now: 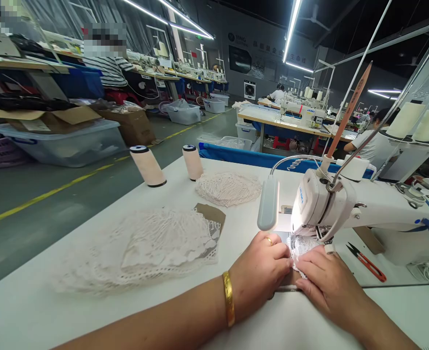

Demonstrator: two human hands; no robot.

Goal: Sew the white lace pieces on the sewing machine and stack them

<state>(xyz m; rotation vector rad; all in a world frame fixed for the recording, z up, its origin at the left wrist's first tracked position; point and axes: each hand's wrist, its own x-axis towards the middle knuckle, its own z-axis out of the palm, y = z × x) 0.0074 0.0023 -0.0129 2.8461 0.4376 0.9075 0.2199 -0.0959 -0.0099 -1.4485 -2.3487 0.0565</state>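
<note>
A white sewing machine stands at the right, its lamp shining on the needle area. Under its presser foot lies a small piece of white lace. My left hand, wearing a ring and a gold bangle, has its fingers curled together at the lace's left edge. On the other side, my right hand grips the lace's near right edge between thumb and fingers. Part of the lace is hidden by the hands and the machine head. Red-handled thread snips rest on the machine bed, right of my right hand.
A big layered pile of lace pieces covers the table's left, with a smaller lace stack behind it. Two thread cones stand near the far left edge. A grey lamp hangs left of the machine head. Other people sit at machines beyond.
</note>
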